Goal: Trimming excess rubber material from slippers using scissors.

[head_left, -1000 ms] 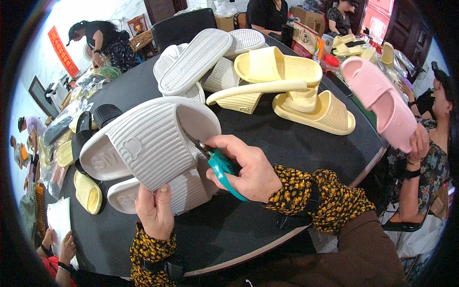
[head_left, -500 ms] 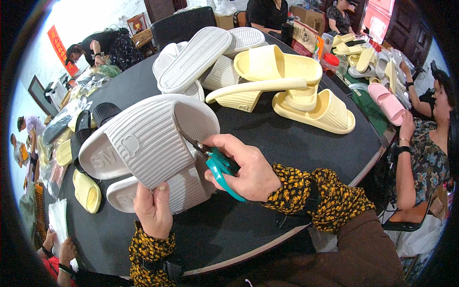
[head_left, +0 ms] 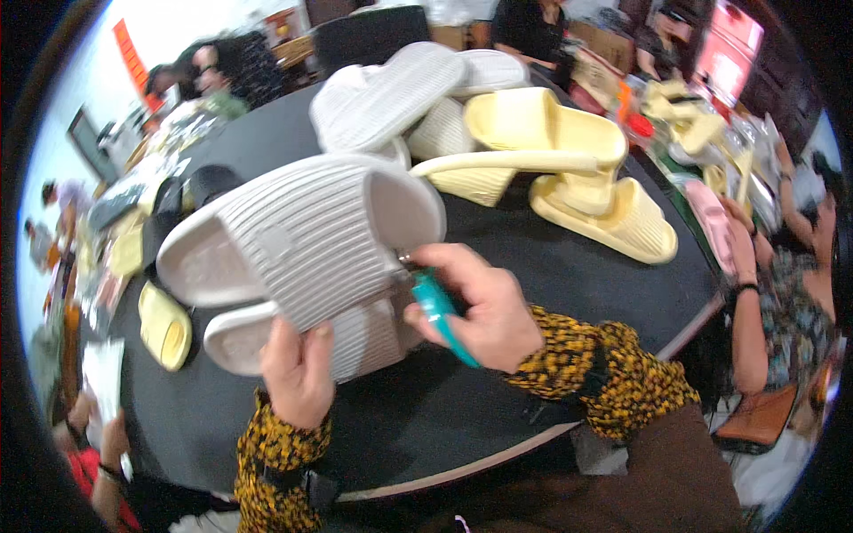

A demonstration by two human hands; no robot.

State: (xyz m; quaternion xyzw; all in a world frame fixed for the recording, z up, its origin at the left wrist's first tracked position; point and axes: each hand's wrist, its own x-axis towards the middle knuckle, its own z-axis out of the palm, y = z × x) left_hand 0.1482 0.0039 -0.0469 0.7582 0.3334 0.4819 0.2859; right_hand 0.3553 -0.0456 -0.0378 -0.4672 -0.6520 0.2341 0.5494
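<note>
My left hand (head_left: 300,371) pinches the near edge of a light grey slide slipper (head_left: 293,258) between thumb and fingers, keeping it raised and tilted. A second grey slipper (head_left: 360,342) lies just beneath it, partly covered. In my right hand (head_left: 480,306) is a pair of scissors (head_left: 437,313) with teal handles, closed round by the fingers. The scissors' tips are beside the near edge of the upper slipper's ribbed strap; blur hides whether they touch it.
Beyond my hands several grey slippers (head_left: 391,98) and yellow slippers (head_left: 546,133) are piled on the black table (head_left: 498,426). A small yellow slipper (head_left: 166,327) and black slippers (head_left: 213,184) lie left. At right, a person's hand (head_left: 745,253) holds a pink slipper (head_left: 708,222).
My view has shifted, so the table things sit differently in the picture. The scissors' blades have drawn back from the slipper's strap edge. Both hands keep their hold.
</note>
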